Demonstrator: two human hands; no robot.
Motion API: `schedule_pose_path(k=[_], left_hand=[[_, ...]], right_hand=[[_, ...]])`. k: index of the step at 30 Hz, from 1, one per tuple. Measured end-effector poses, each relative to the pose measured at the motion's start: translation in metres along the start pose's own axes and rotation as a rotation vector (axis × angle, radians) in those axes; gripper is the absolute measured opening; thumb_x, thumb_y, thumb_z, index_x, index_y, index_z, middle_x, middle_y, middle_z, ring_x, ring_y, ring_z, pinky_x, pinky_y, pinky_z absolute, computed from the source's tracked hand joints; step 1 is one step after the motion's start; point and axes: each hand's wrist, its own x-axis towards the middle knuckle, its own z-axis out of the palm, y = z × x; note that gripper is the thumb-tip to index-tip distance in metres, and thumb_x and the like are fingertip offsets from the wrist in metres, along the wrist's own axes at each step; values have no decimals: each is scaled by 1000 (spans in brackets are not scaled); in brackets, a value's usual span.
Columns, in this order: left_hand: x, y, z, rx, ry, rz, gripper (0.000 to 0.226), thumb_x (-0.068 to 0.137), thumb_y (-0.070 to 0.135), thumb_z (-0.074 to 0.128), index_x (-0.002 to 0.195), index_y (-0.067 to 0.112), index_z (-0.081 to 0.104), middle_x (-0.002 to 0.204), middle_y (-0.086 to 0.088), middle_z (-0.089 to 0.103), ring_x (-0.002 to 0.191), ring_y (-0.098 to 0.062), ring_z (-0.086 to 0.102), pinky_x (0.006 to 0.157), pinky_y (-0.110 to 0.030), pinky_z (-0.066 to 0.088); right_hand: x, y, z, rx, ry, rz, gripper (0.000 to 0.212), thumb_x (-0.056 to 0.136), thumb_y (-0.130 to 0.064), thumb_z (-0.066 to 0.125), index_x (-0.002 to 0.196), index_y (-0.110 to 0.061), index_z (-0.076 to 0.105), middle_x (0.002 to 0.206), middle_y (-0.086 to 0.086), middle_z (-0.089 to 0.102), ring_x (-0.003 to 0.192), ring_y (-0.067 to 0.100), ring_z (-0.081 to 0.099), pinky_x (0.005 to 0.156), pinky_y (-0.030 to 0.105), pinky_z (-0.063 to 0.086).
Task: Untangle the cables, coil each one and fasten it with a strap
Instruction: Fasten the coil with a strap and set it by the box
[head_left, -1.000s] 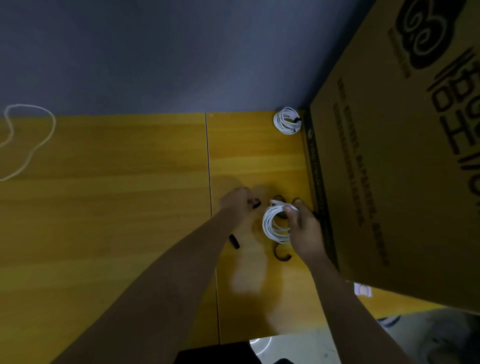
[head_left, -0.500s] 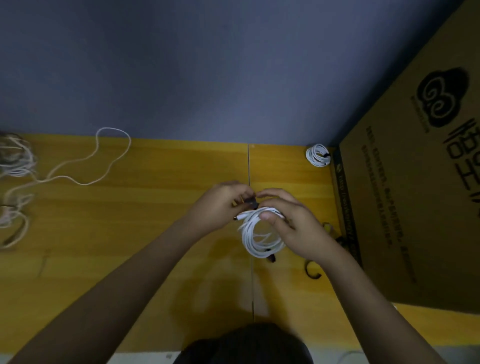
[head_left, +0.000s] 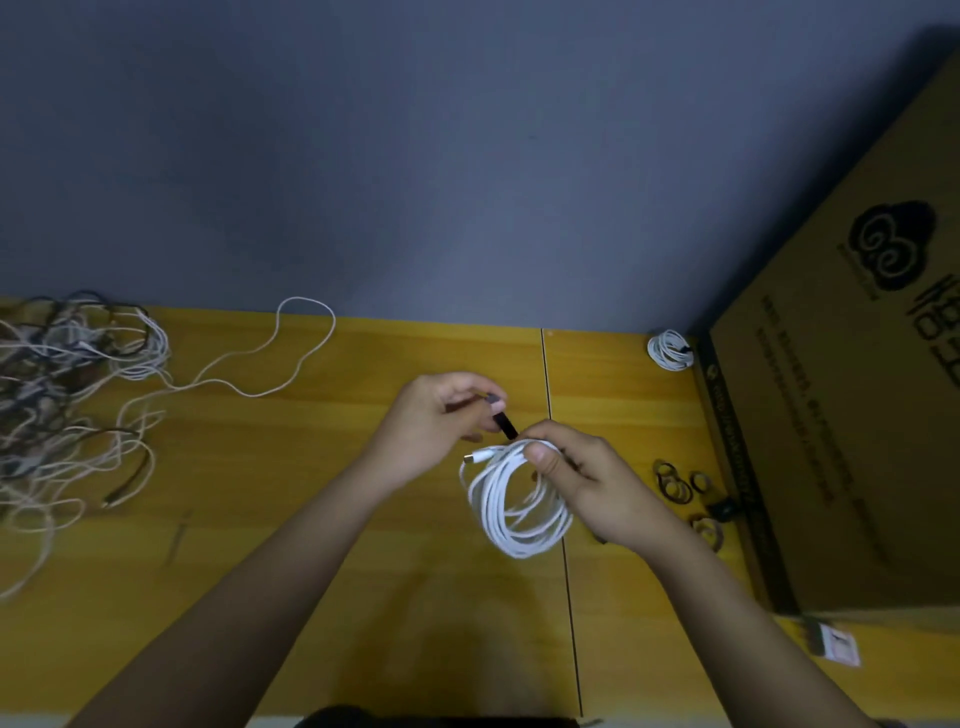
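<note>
The white coil is being pinched at its top by the right hand above the surface, while a black strap is being gripped by the left hand; if that pinch is being loosened mid-wrap, the loops are probably springing apart.

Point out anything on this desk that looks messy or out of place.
The tangled cables at the desk's far left are an unsorted heap, with one white strand looping away across the wood. Nothing looks damaged or spilled.
</note>
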Motion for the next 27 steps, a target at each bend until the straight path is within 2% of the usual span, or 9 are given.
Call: schedule_pose_path(k=[1, 4, 6, 8, 11, 15, 19, 23, 27], left_hand=[[-3, 3, -2, -22, -1, -3, 16, 90, 8, 64, 85, 22, 70, 77, -4, 74, 69, -12, 70, 64, -23, 55], [-9, 12, -7, -31, 1, 2, 11, 90, 12, 64, 89, 20, 70, 72, -4, 73, 63, -11, 67, 62, -23, 52], [-13, 20, -8, -45, -23, -8, 10, 92, 14, 61, 91, 19, 70, 65, 4, 70, 58, -4, 62, 55, -16, 48], [-17, 26, -9, -60, -47, -26, 13, 94, 15, 58, 91, 20, 69, 64, 8, 68, 59, -2, 60, 55, -16, 49], [-22, 31, -11, -51, -82, -53, 15, 96, 19, 55, 92, 24, 68, 70, 10, 69, 67, -2, 63, 64, -19, 52], [-27, 33, -17, -41, -220, -59, 13, 86, 27, 65, 99, 27, 68, 88, 13, 74, 85, 3, 66, 73, -12, 50], [-33, 33, -19, -89, -318, -34, 30, 71, 29, 76, 100, 31, 69, 102, 13, 73, 101, 0, 66, 80, -9, 46], [-33, 30, -14, -26, -262, -9, 34, 80, 6, 76, 103, 30, 66, 97, 14, 74, 95, 0, 67, 78, -9, 46], [-35, 30, -3, -17, -130, 32, 37, 80, 3, 65, 90, 38, 71, 76, 13, 72, 69, 1, 61, 67, -11, 45]], right_hand=[[0, -3, 2, 27, 5, -2, 28, 94, -42, 43, 98, -21, 62, 74, 20, 57, 63, 31, 52, 59, 38, 38], [1, -12, 7, 88, 40, -23, 28, 95, -38, 43, 95, -18, 62, 73, -10, 64, 65, 6, 53, 61, 20, 38], [2, -17, 10, 114, 79, -20, 30, 94, -37, 43, 95, -14, 62, 82, -9, 71, 65, 4, 54, 62, 17, 38], [2, -20, 12, 112, 112, -20, 32, 94, -38, 43, 94, -12, 63, 83, 1, 72, 62, 5, 54, 61, 18, 38], [0, -22, 15, 117, 151, -16, 33, 94, -38, 44, 92, -12, 63, 80, 4, 71, 67, 13, 59, 64, 24, 43], [-3, -24, 19, 113, 213, -11, 29, 91, -42, 46, 89, -20, 63, 75, 3, 69, 76, 41, 58, 69, 46, 45], [-6, -26, 22, 88, 268, -12, 25, 90, -44, 48, 90, -26, 65, 76, 0, 69, 71, 35, 59, 65, 43, 45], [-6, -25, 25, 84, 325, 24, 16, 94, -34, 53, 92, -26, 67, 80, -2, 71, 78, 29, 64, 72, 43, 49], [-8, -29, 29, 118, 365, 13, 28, 91, -40, 52, 92, -16, 67, 78, -3, 70, 77, 23, 64, 70, 37, 48]])
